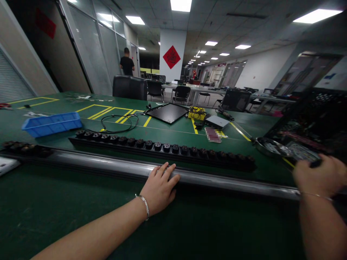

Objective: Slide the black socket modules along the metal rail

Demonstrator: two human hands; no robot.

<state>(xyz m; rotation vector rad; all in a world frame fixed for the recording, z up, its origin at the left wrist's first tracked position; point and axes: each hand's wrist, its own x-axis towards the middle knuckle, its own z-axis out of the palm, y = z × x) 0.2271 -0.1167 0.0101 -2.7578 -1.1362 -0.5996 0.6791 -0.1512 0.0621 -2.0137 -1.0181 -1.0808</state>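
Note:
My left hand (159,187) lies on a long silver metal rail (105,163) with dark edges, its fingers spread over the top. At the rail's far left end sit several black sockets (23,147). Just behind it runs a long black power strip (187,156) with a row of round sockets. Over at the right, my right hand (321,175) is curled and slightly blurred near the rail's right end. Its fingers close around a dark thing that I cannot make out. Beside that hand is a round metal dish (272,148) holding small parts.
On the green table (81,213) stand a blue bin (52,124), a black cable (119,124), a flat black panel (168,112), a yellow box with wires (197,113) and a grey box (217,122). A dark perforated rack (314,115) rises at right. A person (127,63) stands far back.

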